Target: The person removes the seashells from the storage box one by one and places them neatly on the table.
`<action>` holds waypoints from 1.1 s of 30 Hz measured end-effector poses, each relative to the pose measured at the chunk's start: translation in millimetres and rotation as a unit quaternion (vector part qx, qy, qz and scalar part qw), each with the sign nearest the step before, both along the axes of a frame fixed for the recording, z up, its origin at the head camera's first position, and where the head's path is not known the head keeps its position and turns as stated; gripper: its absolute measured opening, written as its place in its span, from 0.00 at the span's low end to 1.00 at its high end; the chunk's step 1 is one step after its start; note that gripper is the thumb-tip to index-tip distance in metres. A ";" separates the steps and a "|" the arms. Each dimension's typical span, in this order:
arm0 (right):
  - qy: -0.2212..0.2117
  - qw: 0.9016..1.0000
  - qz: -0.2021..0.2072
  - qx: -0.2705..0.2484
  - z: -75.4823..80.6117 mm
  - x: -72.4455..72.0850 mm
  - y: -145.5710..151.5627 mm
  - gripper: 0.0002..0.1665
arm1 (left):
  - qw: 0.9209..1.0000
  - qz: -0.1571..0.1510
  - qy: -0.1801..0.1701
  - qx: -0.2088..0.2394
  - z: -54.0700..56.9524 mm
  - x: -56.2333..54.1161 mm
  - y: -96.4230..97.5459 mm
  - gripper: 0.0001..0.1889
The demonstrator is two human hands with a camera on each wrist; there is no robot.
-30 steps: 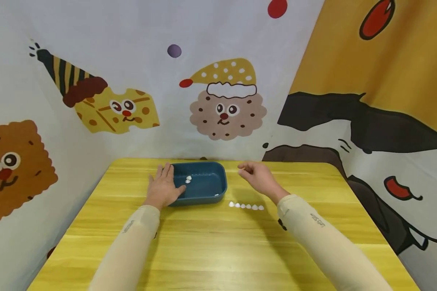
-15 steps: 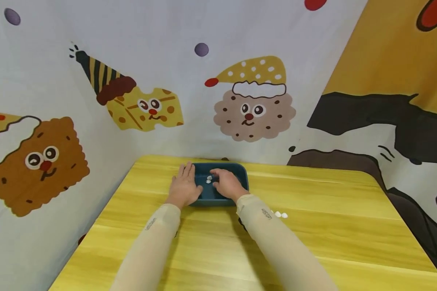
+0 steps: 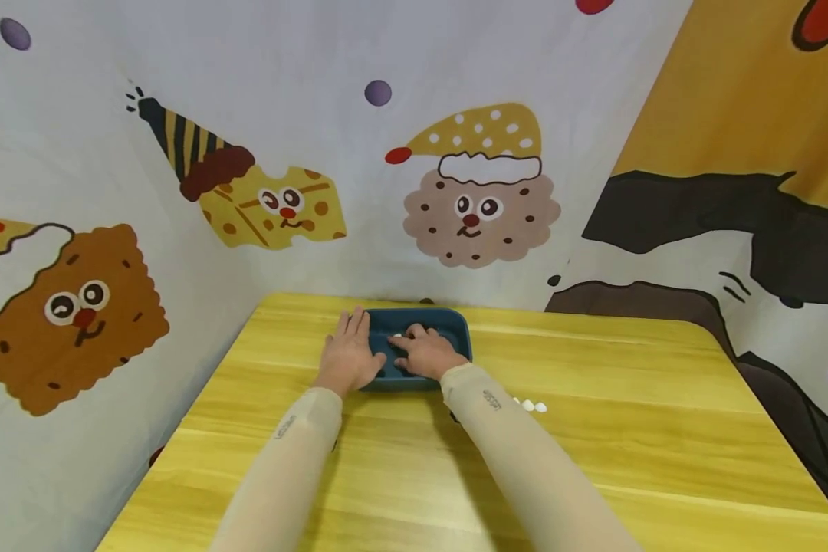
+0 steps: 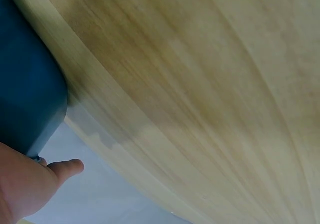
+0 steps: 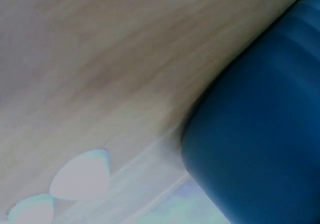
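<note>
A dark blue rectangular tub (image 3: pixel 402 386) sits near the table's far edge. My left hand (image 3: pixel 348 360) rests at its left side, fingers straight and thumb reaching over the rim. Inside the tub is my right hand (image 3: pixel 429 355), with the index finger stretched toward a small white piece (image 3: pixel 397 335) and the thumb held apart below. The hand mostly covers the white pieces in there. On the table right of the tub, more white rounded pieces (image 3: pixel 527 405) with a pointed corner lie in a row, partly behind the right sleeve. Two of them (image 5: pixel 82 176) show in the right wrist view.
The yellow wood-grain table (image 3: pixel 635 437) reaches back to a cloth wall (image 3: pixel 303 100) printed with cartoon figures. A dark patch (image 3: pixel 455 418) shows beside the right sleeve (image 3: pixel 510 445).
My right hand has moved left from beside the tub, over its rim and down to the white pieces inside. The left hand stays at the tub's left side. The head view has turned left.
</note>
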State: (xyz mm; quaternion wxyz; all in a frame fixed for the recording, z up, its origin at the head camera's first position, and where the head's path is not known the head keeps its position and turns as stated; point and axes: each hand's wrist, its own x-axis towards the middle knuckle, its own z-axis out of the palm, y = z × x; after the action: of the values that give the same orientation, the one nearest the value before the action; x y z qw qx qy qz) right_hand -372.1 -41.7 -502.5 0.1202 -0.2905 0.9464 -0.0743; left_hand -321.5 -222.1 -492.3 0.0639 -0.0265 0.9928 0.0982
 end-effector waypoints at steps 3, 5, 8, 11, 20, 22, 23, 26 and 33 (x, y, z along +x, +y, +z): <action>0.024 0.999 0.006 -0.025 -1.4 -3.6 0.6 0.29 | 1.000 0.003 0.002 0.002 -1.4 -1.3 -0.6 0.50; 0.044 0.998 0.001 -0.055 -1.5 -5.4 1.8 0.21 | 1.000 0.003 0.008 0.005 -1.3 -1.4 0.1 0.50; 0.071 0.994 -0.003 -0.080 -0.8 -7.0 3.2 0.11 | 1.000 0.005 0.015 0.007 -0.4 -1.3 0.7 0.50; 0.097 0.992 -0.001 -0.082 -0.6 -5.1 5.4 0.09 | 1.000 0.006 0.016 0.010 -1.1 -0.5 1.5 0.50; 0.111 0.969 0.004 -0.220 14.2 7.8 27.4 0.15 | 1.000 0.003 0.021 0.010 -4.4 2.4 0.7 0.51; 0.093 0.962 -0.013 -0.256 22.6 12.8 41.5 0.17 | 1.000 0.003 0.021 0.011 -4.3 1.9 0.6 0.51; 0.080 0.958 -0.026 -0.274 27.0 15.6 50.1 0.18 | 1.000 0.002 0.021 0.012 -3.9 2.2 0.8 0.51; 0.039 0.947 -0.058 -0.313 37.4 25.3 85.3 0.19 | 1.000 -0.003 0.019 0.016 -4.7 3.2 1.1 0.51; 0.009 0.945 -0.124 -0.302 43.3 42.7 194.7 0.20 | 0.999 -0.015 0.029 0.019 -3.9 0.8 -2.8 0.51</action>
State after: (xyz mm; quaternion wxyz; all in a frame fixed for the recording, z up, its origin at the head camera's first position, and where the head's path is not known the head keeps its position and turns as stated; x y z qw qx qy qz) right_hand -329.5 152.9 -459.2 0.0081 -0.1938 0.9094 -0.3680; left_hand -320.7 -224.9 -496.2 0.0374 -0.0074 0.9924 0.1168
